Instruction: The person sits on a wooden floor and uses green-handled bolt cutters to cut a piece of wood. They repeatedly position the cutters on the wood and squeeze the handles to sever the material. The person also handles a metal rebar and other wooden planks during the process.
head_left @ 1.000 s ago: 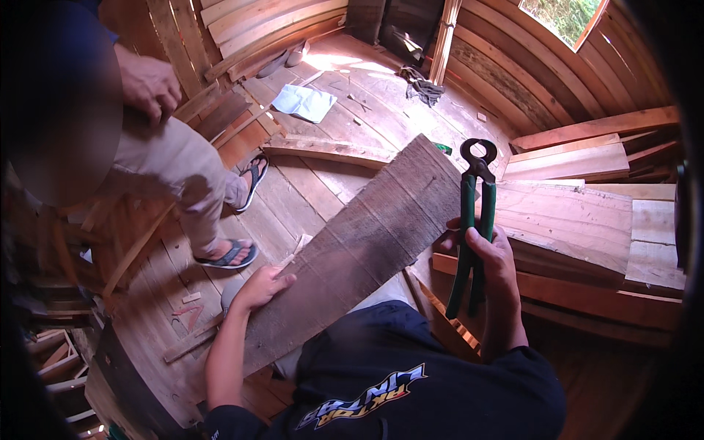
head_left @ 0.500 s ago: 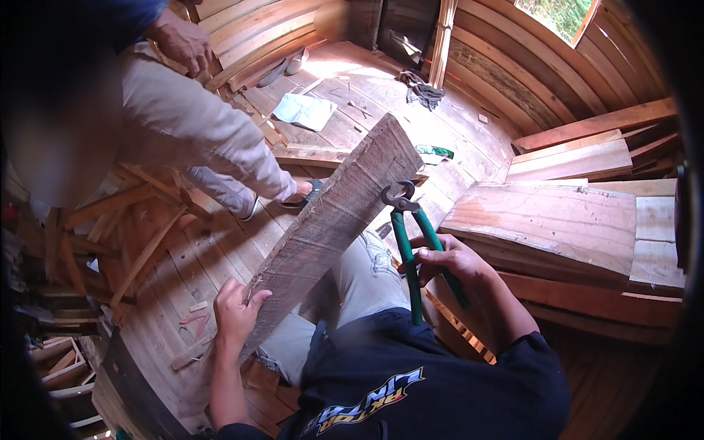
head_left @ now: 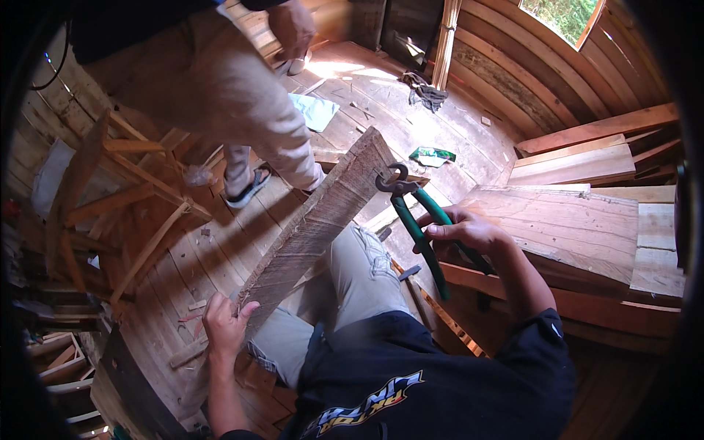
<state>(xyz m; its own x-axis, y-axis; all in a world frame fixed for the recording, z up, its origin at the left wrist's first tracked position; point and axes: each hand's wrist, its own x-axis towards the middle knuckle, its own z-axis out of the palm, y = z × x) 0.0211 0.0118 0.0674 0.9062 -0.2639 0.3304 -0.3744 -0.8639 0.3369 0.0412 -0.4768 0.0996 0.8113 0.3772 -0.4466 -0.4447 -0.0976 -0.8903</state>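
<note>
A rough grey-brown wooden plank [head_left: 315, 220] slants across my lap, its far end raised. My left hand [head_left: 226, 321] grips the plank's near left edge, the thumb lying over its face. In my right hand [head_left: 463, 233] is a pair of end-cutting pincers [head_left: 424, 220] with green handles, held by the handles. The dark curved jaws stand apart beside the plank's far right edge; whether they touch the wood I cannot tell. A hammer [head_left: 411, 273] with a dark head lies beside my right thigh.
Another person [head_left: 242, 95] in light trousers stands close on the far left. Wooden frame pieces [head_left: 147, 183] stand at the left. Stacked boards [head_left: 565, 220] lie at the right. A green packet [head_left: 433, 156], a pale sheet [head_left: 317, 110] and dark cloth [head_left: 424, 94] lie on the plank floor.
The plank's far end has shifted left and down slightly. The pincers tilted and moved a little left with it. The other person has stepped to the right, nearer the plank.
</note>
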